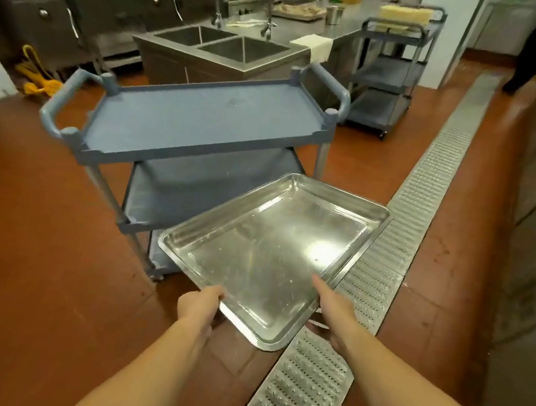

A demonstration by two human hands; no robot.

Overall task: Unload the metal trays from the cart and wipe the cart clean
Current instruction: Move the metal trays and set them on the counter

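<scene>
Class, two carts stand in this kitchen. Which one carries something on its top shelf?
The far grey cart by the white pillar: pale yellow blocks sit on top. The near blue cart's top holds none.

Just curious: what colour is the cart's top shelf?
The cart's top shelf is blue-grey, clearest in the head view.

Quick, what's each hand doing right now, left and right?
Left hand: holding the metal tray by its near edge.
Right hand: holding the same tray, thumb lying over its rim.
</scene>
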